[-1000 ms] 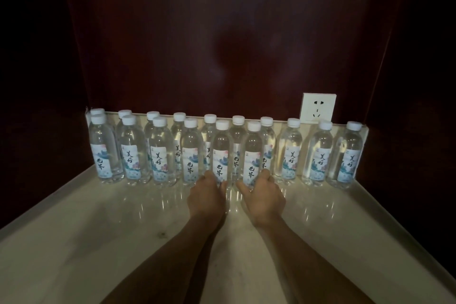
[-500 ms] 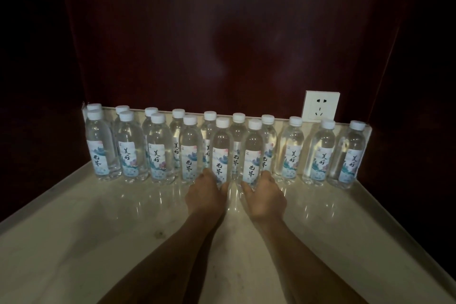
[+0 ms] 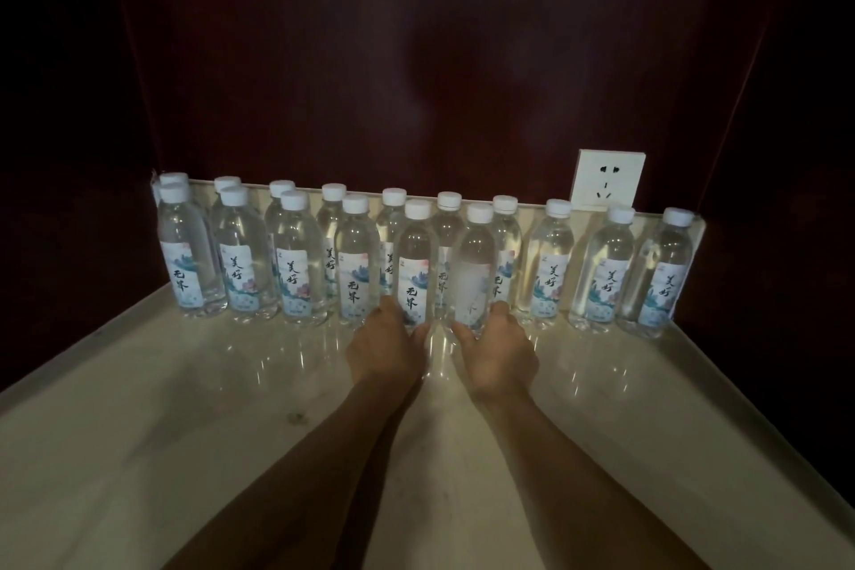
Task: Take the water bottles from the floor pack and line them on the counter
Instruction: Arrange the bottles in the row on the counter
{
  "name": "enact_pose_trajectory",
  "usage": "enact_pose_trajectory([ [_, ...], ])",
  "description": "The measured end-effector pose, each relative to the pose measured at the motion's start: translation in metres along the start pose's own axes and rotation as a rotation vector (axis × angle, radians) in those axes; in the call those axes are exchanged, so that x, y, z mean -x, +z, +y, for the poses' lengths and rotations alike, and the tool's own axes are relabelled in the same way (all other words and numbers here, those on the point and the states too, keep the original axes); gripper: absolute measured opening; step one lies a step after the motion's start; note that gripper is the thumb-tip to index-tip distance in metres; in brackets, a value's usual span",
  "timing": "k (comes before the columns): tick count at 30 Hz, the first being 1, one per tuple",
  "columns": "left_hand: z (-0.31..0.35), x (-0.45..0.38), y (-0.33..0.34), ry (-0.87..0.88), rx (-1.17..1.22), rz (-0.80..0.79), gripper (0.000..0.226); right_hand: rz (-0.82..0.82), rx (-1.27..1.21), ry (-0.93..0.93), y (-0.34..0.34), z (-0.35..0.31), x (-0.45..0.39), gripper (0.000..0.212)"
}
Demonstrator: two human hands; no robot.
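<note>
Several clear water bottles with white caps and blue-white labels stand in two rows along the back of a pale stone counter (image 3: 139, 407). My left hand (image 3: 386, 345) grips the base of a front-row bottle (image 3: 415, 264) near the middle. My right hand (image 3: 497, 349) grips the base of the neighbouring front-row bottle (image 3: 474, 273), whose label looks blurred. Both bottles stand upright on the counter. The floor pack is out of view.
A white wall socket (image 3: 606, 178) sits on the dark red wall above the back ledge at the right. The counter has raised edges on its left and right sides. Three single bottles (image 3: 601, 268) stand at the right end.
Both hands stay at the bases of the two middle bottles. The right bottle's label has blurred, as if it is turning or shifting slightly. The camera has tilted a little.
</note>
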State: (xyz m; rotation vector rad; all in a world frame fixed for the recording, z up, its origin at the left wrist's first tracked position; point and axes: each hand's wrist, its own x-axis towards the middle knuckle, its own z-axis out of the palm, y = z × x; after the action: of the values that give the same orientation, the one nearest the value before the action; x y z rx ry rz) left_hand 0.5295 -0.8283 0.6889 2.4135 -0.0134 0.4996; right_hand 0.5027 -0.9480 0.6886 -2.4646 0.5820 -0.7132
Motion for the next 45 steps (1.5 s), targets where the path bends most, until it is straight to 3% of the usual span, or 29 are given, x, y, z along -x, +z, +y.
enact_pose_trajectory([
  [36,-0.005,0.001,0.002,0.024,-0.035,-0.001,0.026,-0.064,-0.037,0.003,-0.004,0.002,-0.001,0.057],
  [45,-0.004,0.006,-0.001,0.040,-0.026,-0.043,0.034,-0.126,-0.179,0.015,-0.014,0.007,0.004,0.061],
])
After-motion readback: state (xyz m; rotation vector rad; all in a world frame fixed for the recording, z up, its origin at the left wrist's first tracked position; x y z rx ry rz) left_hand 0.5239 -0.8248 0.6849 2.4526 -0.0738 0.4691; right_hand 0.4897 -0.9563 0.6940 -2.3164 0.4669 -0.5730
